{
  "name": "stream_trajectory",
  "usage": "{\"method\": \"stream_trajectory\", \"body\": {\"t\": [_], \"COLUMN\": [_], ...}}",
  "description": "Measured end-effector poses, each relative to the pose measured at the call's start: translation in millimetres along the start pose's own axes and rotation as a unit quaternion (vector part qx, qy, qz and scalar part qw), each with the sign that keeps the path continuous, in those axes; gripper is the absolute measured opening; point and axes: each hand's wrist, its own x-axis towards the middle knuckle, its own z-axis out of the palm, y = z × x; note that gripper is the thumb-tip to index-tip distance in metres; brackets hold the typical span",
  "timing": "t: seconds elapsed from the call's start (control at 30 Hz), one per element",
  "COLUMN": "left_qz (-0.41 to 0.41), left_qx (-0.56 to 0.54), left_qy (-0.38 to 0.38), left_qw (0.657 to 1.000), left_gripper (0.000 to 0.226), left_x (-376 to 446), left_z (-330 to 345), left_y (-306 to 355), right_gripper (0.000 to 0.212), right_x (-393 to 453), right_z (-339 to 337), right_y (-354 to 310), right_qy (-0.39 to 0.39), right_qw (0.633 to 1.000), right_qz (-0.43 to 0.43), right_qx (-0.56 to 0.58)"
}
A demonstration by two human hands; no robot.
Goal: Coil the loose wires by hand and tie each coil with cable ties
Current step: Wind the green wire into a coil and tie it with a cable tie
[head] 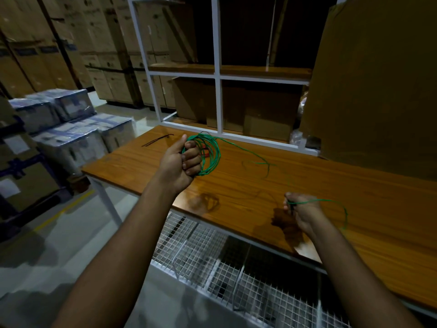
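- Green wire (214, 152) is wound in a coil above the table (354, 209), some red showing inside it
- Left hand (183, 162) grips the coil, fingers curled round it
- Right hand (299, 209) pinches the wire's loose run
- Black ties (157, 140) lie on the table, beyond the coil

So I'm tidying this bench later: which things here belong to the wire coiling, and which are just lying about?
Part of the job:
- green wire coil, gripped in the left hand
- loose green wire tail, pinched by the right hand
- thin black cable ties on the wooden table

Just lying about:
- brown cardboard boxes in the white shelf frame
- plastic-wrapped cartons
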Motion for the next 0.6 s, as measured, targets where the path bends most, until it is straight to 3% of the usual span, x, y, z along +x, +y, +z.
{"method": "stream_trajectory", "body": {"t": [0.1, 0.2, 0.3, 0.37, 0.5, 0.6], "left_qz": [-0.008, -0.019, -0.023, -0.026, -0.026, -0.03], "left_qx": [0.007, 0.019, 0.022, 0.023, 0.022, 0.021], "left_qy": [-0.001, 0.001, -0.001, -0.008, -0.027, -0.046], "left_qw": [1.0, 1.0, 0.999, 0.999, 0.999, 0.998], "left_gripper": [0.043, 0.039, 0.039, 0.04, 0.041, 0.041], "left_x": [1, 5, 8, 10, 13, 14], "left_z": [-4, -7, -10, -11, -11, -9], "left_y": [1, 1, 5, 8, 14, 16], "right_gripper": [0.018, 0.019, 0.027, 0.025, 0.014, 0.016], "right_x": [-8, -20, -32, -36, -27, -22], "right_z": [16, 27, 33, 35, 47, 55], "right_y": [3, -2, -11, -17, -14, -9], "right_qy": [-0.026, -0.106, -0.211, -0.239, -0.148, -0.104], "right_qw": [0.998, 0.991, 0.96, 0.947, 0.982, 0.993], "right_qz": [0.04, 0.052, 0.065, 0.042, -0.019, -0.002], "right_qx": [0.029, 0.062, 0.172, 0.211, 0.116, 0.055]}}
